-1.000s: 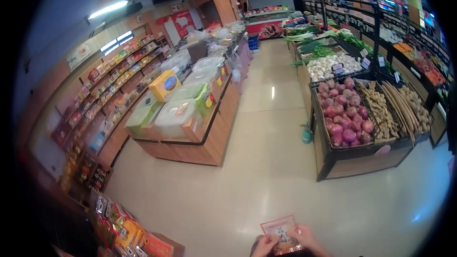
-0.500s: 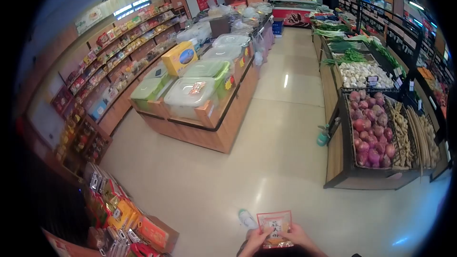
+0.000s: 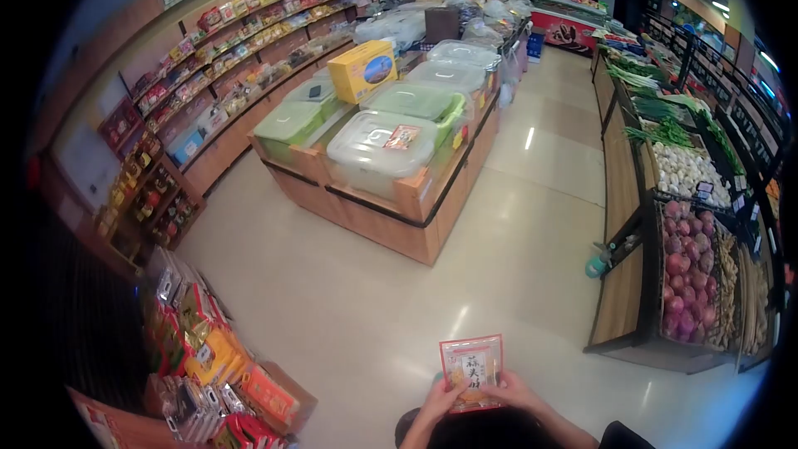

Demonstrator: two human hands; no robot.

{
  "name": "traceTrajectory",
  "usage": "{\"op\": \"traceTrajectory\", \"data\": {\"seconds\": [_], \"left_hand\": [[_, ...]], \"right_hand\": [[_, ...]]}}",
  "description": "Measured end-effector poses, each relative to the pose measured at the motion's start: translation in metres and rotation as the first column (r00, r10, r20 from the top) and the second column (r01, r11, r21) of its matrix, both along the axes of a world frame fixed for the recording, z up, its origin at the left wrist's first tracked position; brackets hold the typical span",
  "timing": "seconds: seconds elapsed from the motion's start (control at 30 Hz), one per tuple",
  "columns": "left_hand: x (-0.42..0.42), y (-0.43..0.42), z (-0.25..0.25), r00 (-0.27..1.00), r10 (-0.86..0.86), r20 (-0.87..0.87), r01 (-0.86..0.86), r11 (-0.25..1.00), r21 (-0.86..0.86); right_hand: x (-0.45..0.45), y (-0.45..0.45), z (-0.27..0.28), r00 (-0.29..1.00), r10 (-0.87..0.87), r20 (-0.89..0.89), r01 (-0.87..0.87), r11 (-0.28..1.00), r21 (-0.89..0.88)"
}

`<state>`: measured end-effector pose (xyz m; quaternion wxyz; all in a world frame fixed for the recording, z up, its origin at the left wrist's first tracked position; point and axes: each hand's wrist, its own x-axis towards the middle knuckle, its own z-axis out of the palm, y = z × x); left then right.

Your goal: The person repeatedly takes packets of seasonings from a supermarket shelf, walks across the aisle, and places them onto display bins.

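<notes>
A flat food packet (image 3: 472,357) with a red border and large dark characters is held upright in front of me, low in the view. My left hand (image 3: 444,397) grips its lower left side, the thumb lying on the front. On the lower right side my right hand (image 3: 510,391) pinches it in the same way. The fingers behind the packet are hidden. Below the hands, my dark clothing covers the bottom of the view.
Ahead stands a wooden island (image 3: 374,220) with lidded plastic bins (image 3: 382,145) and a yellow box (image 3: 362,71). Onions (image 3: 688,270) and garlic (image 3: 688,170) fill a rack at right. Packaged goods (image 3: 212,370) are piled at lower left. Stocked shelves (image 3: 241,50) line the left wall. Pale floor (image 3: 532,266) lies between.
The view has swung left and down, so the island and the produce rack sit further right. Both hands keep hold of the packet, which now appears higher. The shoe seen earlier is mostly hidden.
</notes>
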<state>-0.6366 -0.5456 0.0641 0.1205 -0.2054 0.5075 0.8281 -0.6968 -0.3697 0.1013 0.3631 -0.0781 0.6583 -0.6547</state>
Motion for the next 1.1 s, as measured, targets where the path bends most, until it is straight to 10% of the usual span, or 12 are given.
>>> {"op": "traceTrajectory", "data": {"seconds": [0.43, 0.63, 1.1], "left_hand": [[-0.067, -0.081, -0.015, 0.986, -0.151, 0.065, 0.155, 0.985, -0.074], [-0.142, -0.126, -0.029, 0.995, -0.092, 0.033, 0.095, 0.99, -0.102], [-0.349, -0.225, -0.015, 0.998, -0.042, 0.04, 0.047, 0.987, -0.152]], "right_hand": [[-0.083, -0.079, -0.03, 0.996, -0.09, 0.014, 0.088, 0.992, 0.089], [-0.152, -0.129, -0.069, 0.972, -0.191, 0.137, 0.209, 0.968, -0.136], [-0.366, -0.227, -0.06, 0.983, -0.161, -0.093, 0.159, 0.987, -0.027]]}}
